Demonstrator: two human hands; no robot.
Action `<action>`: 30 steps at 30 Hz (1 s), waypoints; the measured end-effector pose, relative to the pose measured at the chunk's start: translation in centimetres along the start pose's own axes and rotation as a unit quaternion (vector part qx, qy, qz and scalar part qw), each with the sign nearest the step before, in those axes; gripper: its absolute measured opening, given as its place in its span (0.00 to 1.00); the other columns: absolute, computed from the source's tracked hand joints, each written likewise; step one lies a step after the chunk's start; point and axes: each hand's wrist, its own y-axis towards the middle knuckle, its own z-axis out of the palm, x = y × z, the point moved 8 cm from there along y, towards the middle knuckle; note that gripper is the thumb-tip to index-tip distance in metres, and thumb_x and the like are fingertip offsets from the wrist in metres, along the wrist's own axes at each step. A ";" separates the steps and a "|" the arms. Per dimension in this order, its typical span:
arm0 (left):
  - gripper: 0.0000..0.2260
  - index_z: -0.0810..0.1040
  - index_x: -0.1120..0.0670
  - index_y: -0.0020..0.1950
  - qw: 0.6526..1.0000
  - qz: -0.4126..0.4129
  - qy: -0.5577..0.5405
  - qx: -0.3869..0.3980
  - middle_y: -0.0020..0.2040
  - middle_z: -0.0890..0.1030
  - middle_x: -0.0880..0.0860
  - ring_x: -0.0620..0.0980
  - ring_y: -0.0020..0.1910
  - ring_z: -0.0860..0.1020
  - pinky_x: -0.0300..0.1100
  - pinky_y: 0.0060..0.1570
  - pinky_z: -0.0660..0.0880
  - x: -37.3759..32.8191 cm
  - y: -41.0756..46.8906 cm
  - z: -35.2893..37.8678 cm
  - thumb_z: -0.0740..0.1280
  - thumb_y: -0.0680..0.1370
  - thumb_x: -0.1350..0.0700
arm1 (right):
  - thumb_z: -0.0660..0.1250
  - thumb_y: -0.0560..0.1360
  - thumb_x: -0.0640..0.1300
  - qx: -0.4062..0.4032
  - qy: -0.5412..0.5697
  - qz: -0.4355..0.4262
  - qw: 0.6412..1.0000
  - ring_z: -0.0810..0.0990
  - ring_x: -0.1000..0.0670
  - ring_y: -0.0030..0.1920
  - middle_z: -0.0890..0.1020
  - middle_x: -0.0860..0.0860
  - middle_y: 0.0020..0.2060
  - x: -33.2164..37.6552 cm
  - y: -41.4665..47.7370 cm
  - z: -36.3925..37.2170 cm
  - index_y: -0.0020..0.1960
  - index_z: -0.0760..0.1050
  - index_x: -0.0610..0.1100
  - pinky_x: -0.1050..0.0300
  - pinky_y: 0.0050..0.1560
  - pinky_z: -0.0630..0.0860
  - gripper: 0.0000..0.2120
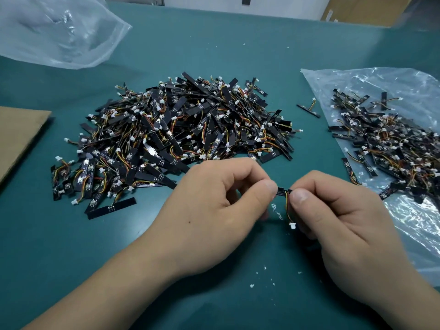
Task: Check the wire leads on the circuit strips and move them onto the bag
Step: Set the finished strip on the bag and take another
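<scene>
One black circuit strip (282,192) is held level between both hands above the green table. My left hand (221,210) pinches its left end, and my right hand (333,210) pinches its right end. Its thin coloured wire lead hangs down to a white connector (292,226). A big heap of the same strips (181,136) covers the middle of the table beyond my hands. A clear plastic bag (404,86) lies flat at the right, with several strips (395,144) piled on it.
One loose strip (308,110) lies between the heap and the bag. A second clear bag (59,32) is at the back left. A cardboard sheet (16,136) lies at the left edge. Small white scraps (264,277) dot the green table (71,246) near me.
</scene>
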 end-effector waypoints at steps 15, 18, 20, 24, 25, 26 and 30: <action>0.07 0.80 0.48 0.42 0.998 0.029 0.032 -0.034 0.33 0.81 0.46 0.45 0.26 0.74 0.35 0.29 0.69 -0.5 0.0 -0.4 0.67 0.78 0.50 | 0.59 0.80 0.52 0.000 0.010 0.011 1.000 0.73 0.50 0.29 0.76 0.50 0.28 -0.2 0.1 -0.1 0.38 0.74 0.49 0.60 0.30 0.69 0.14; 0.07 0.78 0.49 0.40 0.999 0.029 0.013 -0.037 0.32 0.79 0.47 0.47 0.26 0.72 0.36 0.27 0.68 -0.6 -0.1 -0.5 0.67 0.78 0.51 | 0.58 0.81 0.53 0.010 -0.005 0.007 1.000 0.75 0.50 0.30 0.77 0.52 0.29 -0.1 0.1 0.2 0.39 0.74 0.51 0.61 0.32 0.70 0.14; 0.08 0.78 0.49 0.39 0.999 0.024 0.016 -0.030 0.31 0.78 0.46 0.45 0.25 0.71 0.35 0.27 0.67 -0.5 -0.1 -0.3 0.67 0.77 0.49 | 0.58 0.81 0.53 0.013 -0.014 0.006 1.000 0.74 0.50 0.30 0.76 0.51 0.29 -0.1 0.1 0.3 0.39 0.73 0.51 0.58 0.31 0.70 0.14; 0.08 0.77 0.49 0.39 0.999 0.023 0.026 -0.030 0.29 0.75 0.42 0.42 0.25 0.69 0.32 0.28 0.65 -0.4 0.0 -0.3 0.68 0.77 0.49 | 0.58 0.81 0.54 0.012 -0.003 0.015 1.000 0.75 0.50 0.30 0.78 0.52 0.30 -0.2 0.1 0.3 0.39 0.73 0.50 0.60 0.31 0.70 0.15; 0.08 0.77 0.49 0.39 0.999 0.024 0.024 -0.031 0.29 0.75 0.42 0.41 0.25 0.69 0.32 0.28 0.65 -0.4 0.0 -0.3 0.68 0.77 0.49 | 0.58 0.81 0.54 0.015 -0.001 0.016 1.000 0.75 0.50 0.31 0.78 0.52 0.30 -0.2 0.1 0.4 0.39 0.73 0.50 0.60 0.32 0.70 0.15; 0.08 0.78 0.48 0.39 0.999 0.025 0.023 -0.030 0.29 0.75 0.42 0.41 0.25 0.69 0.32 0.28 0.65 -0.4 0.0 -0.3 0.68 0.77 0.49 | 0.58 0.81 0.54 0.017 -0.002 0.015 1.000 0.76 0.49 0.31 0.78 0.53 0.30 -0.1 0.1 0.4 0.39 0.73 0.50 0.60 0.32 0.70 0.15; 0.08 0.78 0.48 0.40 0.999 0.030 0.030 -0.022 0.31 0.77 0.46 0.42 0.26 0.70 0.35 0.28 0.67 -0.6 -0.1 -0.2 0.67 0.78 0.49 | 0.58 0.81 0.53 0.009 0.000 0.010 1.000 0.75 0.50 0.30 0.77 0.53 0.29 0.0 0.0 0.2 0.38 0.73 0.51 0.58 0.31 0.70 0.14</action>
